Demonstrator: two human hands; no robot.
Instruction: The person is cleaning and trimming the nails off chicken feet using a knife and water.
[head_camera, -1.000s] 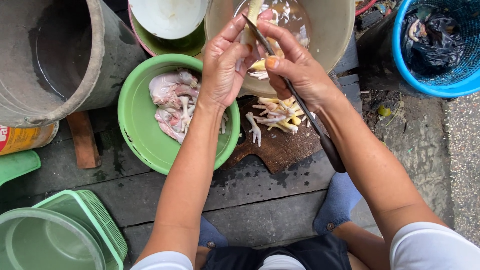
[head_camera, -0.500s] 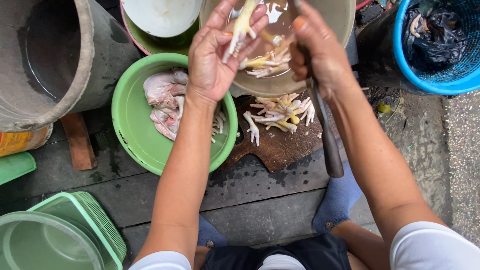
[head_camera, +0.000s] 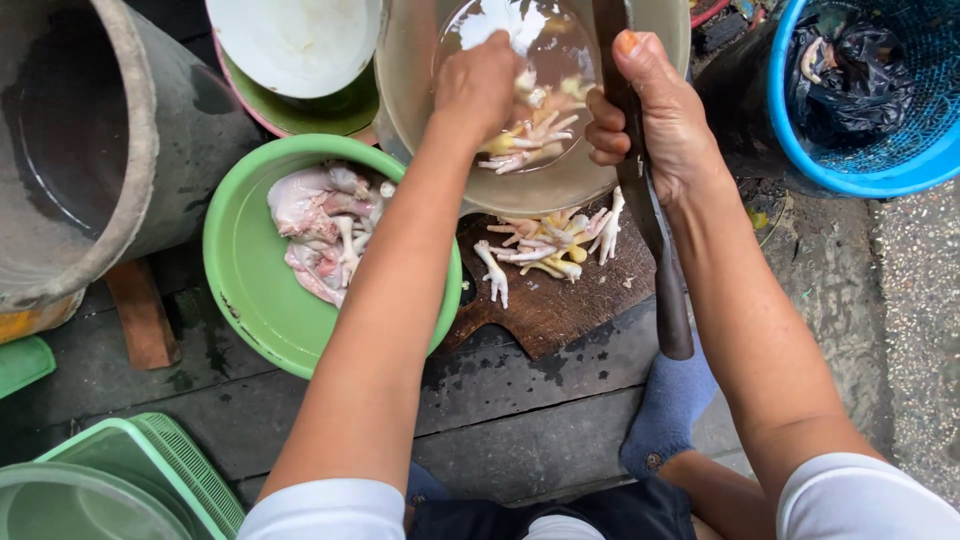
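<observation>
My left hand (head_camera: 480, 85) reaches into a metal basin (head_camera: 400, 120) of water and chicken feet (head_camera: 540, 135). Its fingers curl down among the feet, so what it holds is hidden. My right hand (head_camera: 660, 120) grips a long dark knife (head_camera: 672, 300) at the basin's right rim, with one end pointing back toward me. More chicken feet (head_camera: 550, 245) lie on a dark wooden chopping board (head_camera: 560, 310) just below the basin. A green bowl (head_camera: 240, 300) of raw chicken pieces (head_camera: 315, 215) sits under my left forearm.
A large grey tub (head_camera: 120, 130) stands at the left, and a white bowl (head_camera: 290, 40) rests in a green one at the top. A blue basket (head_camera: 900, 170) lined with a black bag (head_camera: 850, 80) is at the right. A green lidded container (head_camera: 130, 470) is at the lower left. My blue-socked foot (head_camera: 670, 410) is on the planks.
My left hand carried a chicken foot from beside the knife up and down into the basin. My right hand with the knife moved up to the basin's rim.
</observation>
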